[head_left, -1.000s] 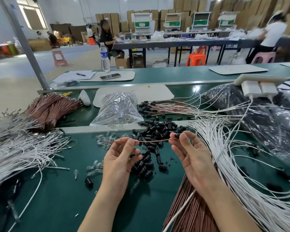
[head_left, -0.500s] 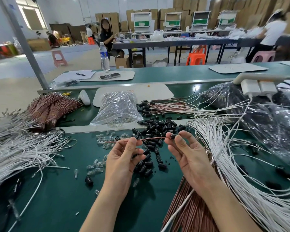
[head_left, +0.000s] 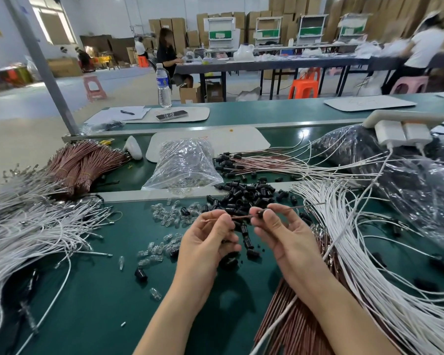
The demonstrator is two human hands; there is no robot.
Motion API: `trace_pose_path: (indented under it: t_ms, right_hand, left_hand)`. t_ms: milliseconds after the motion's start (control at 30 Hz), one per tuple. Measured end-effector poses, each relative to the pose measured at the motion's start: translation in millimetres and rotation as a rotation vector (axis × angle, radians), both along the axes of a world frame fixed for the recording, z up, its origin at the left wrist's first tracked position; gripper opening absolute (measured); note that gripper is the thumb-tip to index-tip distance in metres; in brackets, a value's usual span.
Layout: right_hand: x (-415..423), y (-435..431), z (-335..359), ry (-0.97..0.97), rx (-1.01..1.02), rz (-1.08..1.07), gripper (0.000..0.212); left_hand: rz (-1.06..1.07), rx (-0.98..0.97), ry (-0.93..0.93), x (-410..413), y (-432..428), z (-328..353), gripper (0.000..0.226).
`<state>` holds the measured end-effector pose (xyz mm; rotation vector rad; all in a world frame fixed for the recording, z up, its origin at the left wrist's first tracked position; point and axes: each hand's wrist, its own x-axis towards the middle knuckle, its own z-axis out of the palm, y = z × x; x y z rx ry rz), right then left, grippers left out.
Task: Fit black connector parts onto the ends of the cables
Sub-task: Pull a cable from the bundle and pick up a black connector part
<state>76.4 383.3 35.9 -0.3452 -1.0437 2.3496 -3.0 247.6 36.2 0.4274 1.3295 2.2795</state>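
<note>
Many fitted cables (head_left: 244, 163) lie behind the heap of loose black connectors (head_left: 244, 194), yet more bare cables (head_left: 292, 324) wait at the near right, I judge, while the left hand (head_left: 205, 242) pinches one brown cable (head_left: 241, 217) and the right hand (head_left: 282, 237) pinches a connector (head_left: 260, 213) on it.

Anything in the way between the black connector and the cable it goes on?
Nothing visible. The right hand pinches the black connector right at the brown cable, which the left hand pinches. Both are held above the loose connectors on the table.
</note>
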Motion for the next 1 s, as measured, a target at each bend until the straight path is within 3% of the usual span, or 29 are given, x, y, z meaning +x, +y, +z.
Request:
trace_pose_path:
  t_ms: [100,233,333,567,700,833,1000]
  right_hand:
    - [0,4,0,-0.015,0.015,-0.016,0.029]
    - [-2,-6,-5,-0.058,0.133,0.082,0.044]
    - [1,-4,-2,-0.061,0.199,0.05,0.037]
    - [15,34,8,-0.082,0.227,-0.541,0.023]
    - [21,49,7,-0.09,0.225,-0.872,0.012]
    - [23,58,3,-0.09,0.22,-0.993,0.014]
    - [23,64,0,-0.077,0.131,-1.039,0.012]
  left_hand:
    - [0.03,-0.014,0.001,-2,-2,-1,0.004]
    - [-0.043,-0.058,0.036,4,3,-3,0.015]
    - [-0.061,-0.1,0.082,8,4,-3,0.016]
    - [-0.035,-0.269,0.292,13,-1,-3,0.014]
    - [-0.138,-0.544,0.528,18,31,0,0.021]
    - [-0.22,-0.773,0.785,20,91,15,0.029]
    - [-0.303,-1.035,0.928,26,157,19,0.042]
